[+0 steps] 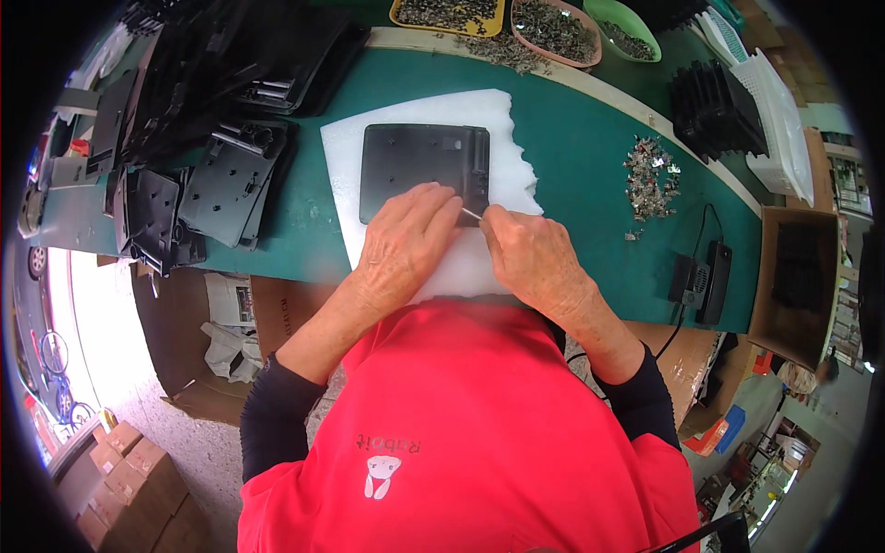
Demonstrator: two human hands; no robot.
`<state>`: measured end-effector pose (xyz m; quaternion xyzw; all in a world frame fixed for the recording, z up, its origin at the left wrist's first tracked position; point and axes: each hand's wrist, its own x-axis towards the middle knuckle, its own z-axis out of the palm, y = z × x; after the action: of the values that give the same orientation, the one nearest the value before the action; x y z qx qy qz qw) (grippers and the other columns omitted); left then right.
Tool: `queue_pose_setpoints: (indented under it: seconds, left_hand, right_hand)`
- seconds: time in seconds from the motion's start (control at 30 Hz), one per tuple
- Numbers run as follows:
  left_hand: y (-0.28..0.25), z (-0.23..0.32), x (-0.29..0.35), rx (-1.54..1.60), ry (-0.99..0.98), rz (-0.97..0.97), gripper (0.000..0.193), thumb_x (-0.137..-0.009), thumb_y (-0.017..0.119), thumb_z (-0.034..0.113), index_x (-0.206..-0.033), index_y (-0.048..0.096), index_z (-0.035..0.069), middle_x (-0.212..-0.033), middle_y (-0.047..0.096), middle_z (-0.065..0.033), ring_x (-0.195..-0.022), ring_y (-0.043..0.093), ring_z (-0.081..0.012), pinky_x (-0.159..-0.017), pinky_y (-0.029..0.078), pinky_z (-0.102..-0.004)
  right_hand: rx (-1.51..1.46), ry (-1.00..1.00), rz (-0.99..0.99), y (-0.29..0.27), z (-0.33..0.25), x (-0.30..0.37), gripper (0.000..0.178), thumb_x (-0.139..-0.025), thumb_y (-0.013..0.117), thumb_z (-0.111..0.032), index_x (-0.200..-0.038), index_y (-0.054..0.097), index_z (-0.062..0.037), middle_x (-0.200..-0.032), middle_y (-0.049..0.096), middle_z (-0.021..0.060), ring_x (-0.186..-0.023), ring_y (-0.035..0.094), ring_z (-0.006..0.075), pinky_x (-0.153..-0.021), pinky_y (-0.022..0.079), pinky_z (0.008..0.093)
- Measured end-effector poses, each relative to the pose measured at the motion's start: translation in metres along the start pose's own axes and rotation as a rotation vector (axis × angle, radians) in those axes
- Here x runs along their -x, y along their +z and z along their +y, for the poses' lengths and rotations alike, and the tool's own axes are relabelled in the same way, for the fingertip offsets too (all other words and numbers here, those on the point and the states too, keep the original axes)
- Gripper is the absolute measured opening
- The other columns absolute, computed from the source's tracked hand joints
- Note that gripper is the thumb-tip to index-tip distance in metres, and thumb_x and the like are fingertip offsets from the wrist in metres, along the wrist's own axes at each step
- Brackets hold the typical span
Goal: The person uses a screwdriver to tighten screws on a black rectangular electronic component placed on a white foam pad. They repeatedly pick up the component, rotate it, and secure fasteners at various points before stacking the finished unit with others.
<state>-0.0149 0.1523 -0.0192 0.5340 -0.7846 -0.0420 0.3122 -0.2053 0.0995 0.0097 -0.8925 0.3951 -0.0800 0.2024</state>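
Observation:
A flat black plastic panel (410,166) with small posts and a ribbed strip along its right side lies on a white foam sheet (502,120). My left hand (410,235) rests over the panel's near edge, its fingers stretched out together and pressing down. By the panel's near right corner, my right hand (535,253) is closed around a thin metal-tipped tool (471,214). The tool's tip points left toward the panel's corner, close to my left fingertips. Its handle is hidden in my fist, so I cannot tell its exact kind.
Stacked black panels (235,180) crowd the table's left. Small metal parts (652,180) lie heaped at right, near a black power adapter (687,276). Trays of metal pieces (553,32) line the far edge. Cardboard boxes (797,276) and a white basket (779,120) stand at far right.

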Motion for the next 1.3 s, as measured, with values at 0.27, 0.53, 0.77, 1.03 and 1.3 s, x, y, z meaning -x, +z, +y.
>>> queue_pose_setpoints:
  seconds: [0.27,0.53,0.77,1.03,1.3]
  left_hand:
    - [0.01,0.007,0.005,-0.041,-0.032,0.064,0.03,-0.077,0.075,0.01,-0.103,0.064,0.001,-0.111,0.067,-0.0124,-0.11,0.064,-0.0317,-0.091,0.053,-0.041]
    - [0.014,0.007,0.007,0.002,-0.092,0.102,0.032,-0.078,0.076,0.011,-0.105,0.062,0.001,-0.112,0.066,-0.0139,-0.108,0.065,-0.0311,-0.092,0.053,-0.0405]
    - [0.008,0.021,-0.001,0.001,-0.091,0.096,0.048,-0.076,0.075,0.014,-0.119,0.058,0.0,-0.121,0.062,-0.0165,-0.11,0.062,-0.034,-0.095,0.05,-0.0418]
    - [0.016,0.025,0.003,-0.107,-0.083,0.093,0.049,-0.076,0.072,0.016,-0.119,0.057,-0.001,-0.122,0.059,-0.0178,-0.112,0.059,-0.0363,-0.097,0.048,-0.0447]
    - [0.014,0.024,0.001,-0.208,-0.023,0.113,0.045,-0.078,0.07,0.017,-0.114,0.056,-0.005,-0.117,0.057,-0.0203,-0.111,0.056,-0.0342,-0.096,0.047,-0.0422]
  right_hand:
    - [0.025,-0.066,0.01,0.011,0.006,0.007,0.006,-0.086,0.056,-0.003,-0.082,0.053,-0.0029,-0.068,0.061,0.0138,-0.059,0.063,0.035,-0.05,0.049,0.041]
    - [0.03,-0.164,0.105,0.014,0.009,0.009,0.002,-0.087,0.056,-0.004,-0.085,0.056,-0.0042,-0.067,0.06,0.01,-0.053,0.061,0.0298,-0.049,0.049,0.0369]
    - [-1.252,0.135,0.308,-0.017,0.028,-0.001,0.016,-0.096,0.054,-0.01,-0.103,0.062,0.0016,-0.089,0.065,0.0069,-0.077,0.063,0.0188,-0.069,0.052,0.0343]
    - [-0.156,-0.026,0.345,-0.004,0.024,0.003,0.021,-0.085,0.068,-0.006,-0.106,0.069,-0.0057,-0.102,0.063,0.0117,-0.093,0.064,0.0267,-0.076,0.052,0.0346]
    - [-0.191,-0.237,0.502,0.0,0.011,-0.018,0.029,-0.082,0.07,0.0,-0.11,0.066,-0.0053,-0.104,0.059,0.012,-0.084,0.064,0.028,-0.066,0.054,0.0328]
